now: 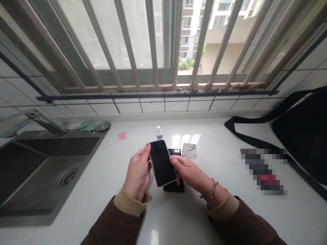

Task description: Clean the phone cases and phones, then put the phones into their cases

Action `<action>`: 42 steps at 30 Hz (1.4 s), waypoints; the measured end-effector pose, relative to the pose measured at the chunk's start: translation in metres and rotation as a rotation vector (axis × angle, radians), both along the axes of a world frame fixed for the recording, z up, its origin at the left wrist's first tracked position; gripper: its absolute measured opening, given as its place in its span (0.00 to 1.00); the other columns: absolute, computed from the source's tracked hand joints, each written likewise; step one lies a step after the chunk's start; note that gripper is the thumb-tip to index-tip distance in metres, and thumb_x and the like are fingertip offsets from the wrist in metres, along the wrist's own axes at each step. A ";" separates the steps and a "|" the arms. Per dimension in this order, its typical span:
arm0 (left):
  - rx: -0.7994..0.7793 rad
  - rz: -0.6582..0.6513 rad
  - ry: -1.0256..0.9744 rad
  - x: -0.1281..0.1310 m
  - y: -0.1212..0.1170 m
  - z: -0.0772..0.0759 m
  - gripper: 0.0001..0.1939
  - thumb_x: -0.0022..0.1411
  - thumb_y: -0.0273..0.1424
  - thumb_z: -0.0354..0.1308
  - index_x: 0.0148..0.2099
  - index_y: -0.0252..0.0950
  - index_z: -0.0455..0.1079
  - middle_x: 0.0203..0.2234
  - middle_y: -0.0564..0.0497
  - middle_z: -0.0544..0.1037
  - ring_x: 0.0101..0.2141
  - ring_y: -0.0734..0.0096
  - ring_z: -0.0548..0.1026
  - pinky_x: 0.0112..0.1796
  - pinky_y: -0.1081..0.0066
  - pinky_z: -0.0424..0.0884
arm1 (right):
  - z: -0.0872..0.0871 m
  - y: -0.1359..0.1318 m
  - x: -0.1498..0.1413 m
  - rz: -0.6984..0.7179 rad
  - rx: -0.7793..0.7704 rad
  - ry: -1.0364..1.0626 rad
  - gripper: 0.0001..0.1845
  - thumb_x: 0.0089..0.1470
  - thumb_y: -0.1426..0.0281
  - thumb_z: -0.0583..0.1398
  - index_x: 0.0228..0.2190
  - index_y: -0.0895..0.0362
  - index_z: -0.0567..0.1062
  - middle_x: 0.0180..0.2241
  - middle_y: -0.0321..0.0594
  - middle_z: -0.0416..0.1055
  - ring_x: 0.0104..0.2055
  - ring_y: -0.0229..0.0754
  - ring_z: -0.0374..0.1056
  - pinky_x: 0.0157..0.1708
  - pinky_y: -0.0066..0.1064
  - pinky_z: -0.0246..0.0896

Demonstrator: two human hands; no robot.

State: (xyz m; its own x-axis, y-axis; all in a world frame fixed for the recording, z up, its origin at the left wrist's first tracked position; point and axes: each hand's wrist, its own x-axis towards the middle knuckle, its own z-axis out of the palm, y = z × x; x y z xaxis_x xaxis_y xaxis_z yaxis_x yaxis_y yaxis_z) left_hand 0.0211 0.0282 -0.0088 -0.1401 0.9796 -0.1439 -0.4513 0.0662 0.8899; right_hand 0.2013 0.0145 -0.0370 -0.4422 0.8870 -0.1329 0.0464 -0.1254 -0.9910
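I hold a smartphone (161, 162) with a dark screen and pale frame above the white counter (107, 177). My left hand (138, 173) grips its left edge, thumb at the upper corner. On the phone's right side, my right hand (187, 172) is closed with fingers curled under it. Beneath the phone, a black rectangular object (175, 186) lies flat on the counter, partly hidden. Just behind stand a small spray bottle (159, 132) and a grey cloth (189, 150).
A steel sink (38, 170) with a faucet (46, 123) fills the left. A pink note (122, 135), a green cloth (87, 126) and a drain plug (103, 126) lie near it. A black bag (304, 136) with a strap sits right. The barred window is behind.
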 end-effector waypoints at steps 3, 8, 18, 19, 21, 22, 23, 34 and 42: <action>0.010 0.119 -0.031 -0.001 0.003 -0.004 0.24 0.54 0.46 0.78 0.40 0.31 0.82 0.31 0.49 0.83 0.29 0.73 0.76 0.31 0.74 0.70 | 0.003 -0.003 -0.002 0.067 -0.032 -0.006 0.31 0.68 0.37 0.52 0.40 0.53 0.68 0.24 0.34 0.75 0.19 0.36 0.67 0.16 0.25 0.56; 0.015 0.207 0.003 -0.005 0.006 -0.007 0.22 0.56 0.46 0.76 0.42 0.33 0.81 0.30 0.53 0.82 0.28 0.75 0.75 0.31 0.76 0.69 | 0.008 -0.007 -0.004 0.139 -0.044 -0.004 0.27 0.69 0.40 0.54 0.43 0.52 0.65 0.24 0.32 0.76 0.19 0.35 0.66 0.16 0.23 0.57; 0.073 0.204 0.023 -0.007 0.011 -0.013 0.23 0.60 0.49 0.73 0.40 0.33 0.79 0.29 0.53 0.80 0.28 0.75 0.75 0.29 0.76 0.68 | 0.004 -0.004 -0.003 0.090 -0.096 0.105 0.30 0.62 0.43 0.65 0.49 0.53 0.65 0.30 0.35 0.80 0.23 0.37 0.75 0.20 0.25 0.66; 0.085 0.200 0.025 -0.006 0.011 -0.013 0.22 0.61 0.49 0.73 0.40 0.33 0.79 0.29 0.52 0.80 0.29 0.75 0.75 0.30 0.75 0.69 | 0.005 -0.005 -0.003 0.088 -0.120 0.109 0.33 0.59 0.47 0.70 0.51 0.53 0.64 0.31 0.36 0.81 0.26 0.39 0.77 0.22 0.26 0.70; 0.081 0.183 0.026 -0.004 0.010 -0.013 0.22 0.61 0.49 0.72 0.40 0.33 0.79 0.31 0.52 0.81 0.30 0.73 0.76 0.32 0.74 0.71 | 0.008 -0.006 -0.004 0.075 -0.156 0.096 0.37 0.53 0.54 0.76 0.53 0.53 0.64 0.30 0.36 0.82 0.28 0.42 0.80 0.26 0.28 0.73; 0.073 0.174 0.028 -0.003 0.009 -0.012 0.22 0.62 0.49 0.72 0.40 0.33 0.79 0.31 0.51 0.81 0.30 0.73 0.77 0.33 0.74 0.71 | 0.010 -0.007 -0.004 0.064 -0.164 0.086 0.37 0.52 0.57 0.77 0.53 0.53 0.64 0.28 0.36 0.81 0.28 0.43 0.80 0.27 0.29 0.74; 0.067 0.168 0.034 -0.002 0.008 -0.011 0.22 0.62 0.49 0.71 0.40 0.33 0.78 0.31 0.51 0.81 0.30 0.73 0.76 0.32 0.74 0.71 | 0.011 -0.008 -0.005 0.053 -0.166 0.078 0.36 0.52 0.58 0.77 0.52 0.53 0.64 0.27 0.35 0.81 0.28 0.43 0.80 0.27 0.29 0.74; 0.054 0.095 0.305 -0.001 0.000 -0.014 0.37 0.63 0.49 0.71 0.66 0.38 0.67 0.53 0.40 0.81 0.49 0.61 0.81 0.49 0.66 0.76 | 0.007 -0.019 -0.017 -0.003 0.008 -0.056 0.25 0.60 0.64 0.70 0.52 0.51 0.64 0.30 0.35 0.79 0.31 0.47 0.80 0.30 0.35 0.73; -0.044 0.018 1.010 -0.017 0.003 -0.008 0.50 0.57 0.41 0.74 0.74 0.33 0.55 0.61 0.31 0.72 0.61 0.44 0.74 0.63 0.49 0.68 | 0.013 -0.028 -0.020 -0.051 0.542 -0.612 0.22 0.66 0.56 0.66 0.54 0.54 0.72 0.39 0.44 0.77 0.43 0.53 0.74 0.44 0.44 0.70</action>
